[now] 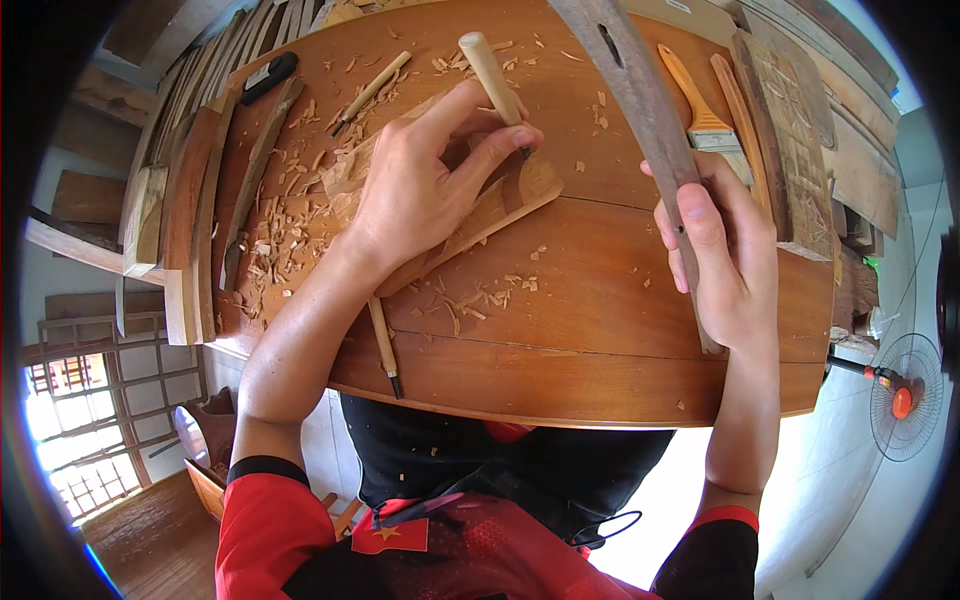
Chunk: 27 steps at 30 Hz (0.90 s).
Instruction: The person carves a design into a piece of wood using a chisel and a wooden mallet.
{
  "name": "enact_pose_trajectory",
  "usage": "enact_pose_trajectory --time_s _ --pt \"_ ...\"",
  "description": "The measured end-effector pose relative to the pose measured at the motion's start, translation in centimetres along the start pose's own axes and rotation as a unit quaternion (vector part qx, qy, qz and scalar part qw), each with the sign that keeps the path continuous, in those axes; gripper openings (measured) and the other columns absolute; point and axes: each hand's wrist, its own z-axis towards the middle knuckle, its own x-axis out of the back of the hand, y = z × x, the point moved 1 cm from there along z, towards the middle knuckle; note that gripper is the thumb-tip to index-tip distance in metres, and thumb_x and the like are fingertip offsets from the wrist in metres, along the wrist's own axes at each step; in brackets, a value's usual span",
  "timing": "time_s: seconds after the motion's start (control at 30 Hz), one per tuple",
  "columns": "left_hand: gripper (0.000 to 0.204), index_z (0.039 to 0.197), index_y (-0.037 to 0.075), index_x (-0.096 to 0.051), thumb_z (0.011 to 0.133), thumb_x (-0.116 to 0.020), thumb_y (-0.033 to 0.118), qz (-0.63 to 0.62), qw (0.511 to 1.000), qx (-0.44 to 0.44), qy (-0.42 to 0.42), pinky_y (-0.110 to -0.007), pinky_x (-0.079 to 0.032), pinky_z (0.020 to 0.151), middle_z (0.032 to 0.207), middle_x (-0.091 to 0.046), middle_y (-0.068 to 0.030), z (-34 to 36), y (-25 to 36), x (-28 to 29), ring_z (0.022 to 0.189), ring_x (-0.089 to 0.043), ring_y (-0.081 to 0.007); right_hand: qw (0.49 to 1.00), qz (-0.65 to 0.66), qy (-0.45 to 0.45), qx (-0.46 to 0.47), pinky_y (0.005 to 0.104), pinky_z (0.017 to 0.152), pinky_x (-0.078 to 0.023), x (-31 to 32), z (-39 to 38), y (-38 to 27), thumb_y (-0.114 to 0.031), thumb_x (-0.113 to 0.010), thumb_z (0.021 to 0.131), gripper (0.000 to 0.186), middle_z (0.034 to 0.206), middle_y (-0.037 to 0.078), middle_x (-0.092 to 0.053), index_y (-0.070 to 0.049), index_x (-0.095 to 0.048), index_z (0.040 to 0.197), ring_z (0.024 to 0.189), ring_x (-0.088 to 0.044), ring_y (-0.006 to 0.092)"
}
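My left hand (430, 175) holds a chisel (486, 72) with a pale wooden handle, leaning upright, its lower part over a carved light-wood piece (535, 185) that lies diagonally beneath the hand. The chisel's tip is partly hidden by my thumb and the wood. My right hand (730, 250) grips a long greyish wooden bar (635, 90) with a dark slot, raised over the table at the right and reaching past the top of the picture. Two more wooden-handled carving tools lie near the piece, one (375, 85) behind it, one (385, 345) in front.
Wood shavings (275, 245) are scattered over the table (600, 360). Planks (185, 230) line the left side, with a black object (268, 78). At right lie a paintbrush (685, 85) and carved boards (785, 140); a fan (900, 395) stands beyond.
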Motion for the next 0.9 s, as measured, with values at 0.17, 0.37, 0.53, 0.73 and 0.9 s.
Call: enact_pose_trajectory --time_s 0.17,0.37,0.53,0.73,0.9 --pt "0.021 0.122 -0.002 -0.061 0.105 -0.062 0.009 0.023 1.0 0.002 0.001 -0.035 -0.057 0.098 0.107 -0.078 -0.0148 0.0 -0.02 -0.15 0.108 -0.073 -0.0192 1.0 0.004 0.0 -0.008 0.0248 0.051 -0.037 -0.23 -0.07 -0.16 -0.037 -0.059 0.107 0.039 0.067 -0.001 -0.053 0.0 -0.065 0.116 0.055 -0.049 0.0065" --pt "0.022 0.122 -0.002 -0.062 0.105 -0.063 0.011 0.025 1.0 -0.001 0.003 -0.035 -0.057 0.097 0.107 -0.078 -0.0144 -0.04 -0.07 -0.12 0.108 -0.073 -0.0199 1.0 -0.001 -0.003 0.006 0.0255 0.053 -0.037 -0.21 -0.07 -0.16 -0.038 -0.06 0.107 0.04 0.066 0.0 -0.053 0.001 -0.065 0.116 0.056 -0.05 0.0075" --pt "0.021 0.121 -0.002 -0.063 0.104 -0.063 0.011 0.033 0.999 -0.003 0.001 -0.036 -0.057 0.096 0.107 -0.078 -0.0134 0.0 -0.02 -0.14 0.107 -0.074 -0.0201 1.0 -0.003 -0.009 0.004 0.0256 0.053 -0.037 -0.18 -0.08 -0.12 -0.038 -0.06 0.107 0.04 0.066 0.0 -0.053 0.001 -0.065 0.115 0.057 -0.051 0.0075" --pt "0.018 0.118 -0.002 -0.065 0.102 -0.064 0.007 0.084 0.996 -0.027 0.002 -0.034 -0.058 0.093 0.106 -0.079 -0.0119 -0.12 0.28 -0.07 0.104 -0.075 -0.02 1.0 0.002 -0.015 0.007 0.0255 0.051 -0.037 -0.33 -0.11 -0.3 -0.038 -0.06 0.107 0.04 0.066 -0.001 -0.053 0.001 -0.065 0.115 0.054 -0.049 0.007" --pt "0.016 0.114 0.0 -0.067 0.099 -0.067 0.006 0.098 0.991 -0.088 0.005 -0.034 -0.059 0.087 0.103 -0.078 -0.0102 -0.1 0.18 -0.17 0.1 -0.076 -0.0228 1.0 0.017 -0.014 -0.002 0.0241 0.049 -0.035 -0.06 -0.3 -0.35 -0.037 -0.058 0.108 0.04 0.066 -0.001 -0.053 0.001 -0.064 0.118 0.051 -0.047 0.0056"
